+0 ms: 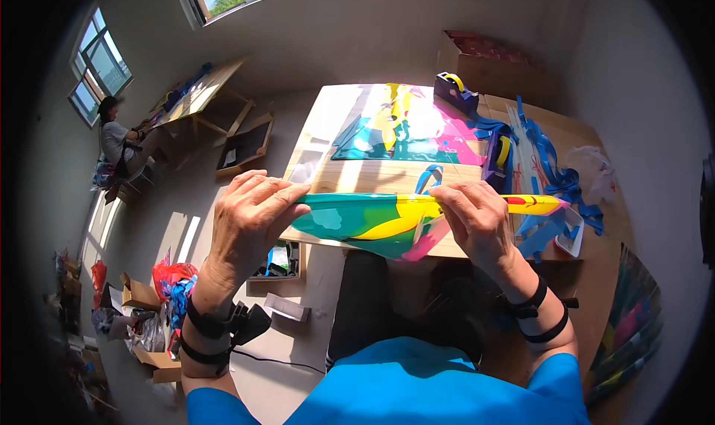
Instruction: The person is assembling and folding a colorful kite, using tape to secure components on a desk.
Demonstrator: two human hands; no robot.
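In front of me a glossy printed plastic sheet (346, 220), teal, yellow and pink, is stretched sideways above the table's near edge. My left hand (253, 209) pinches its left end between thumb and fingers. Further right, my right hand (474, 216) grips the upper edge, and a narrow folded yellow and pink end sticks out beyond it. A small blue ribbon loop (430, 176) rises just behind the upper edge. More printed plastic sheets (402, 131) lie in a pile on the wooden table (357, 178), past my hands.
Two tape dispensers (456, 94) stand right of the pile. Beyond them lie thin white sticks (527, 157), blue ribbon (551, 157) and a white tray (572, 235). Open cardboard boxes (140, 292) sit on the floor at left. A person (123, 146) sits at another table, far left.
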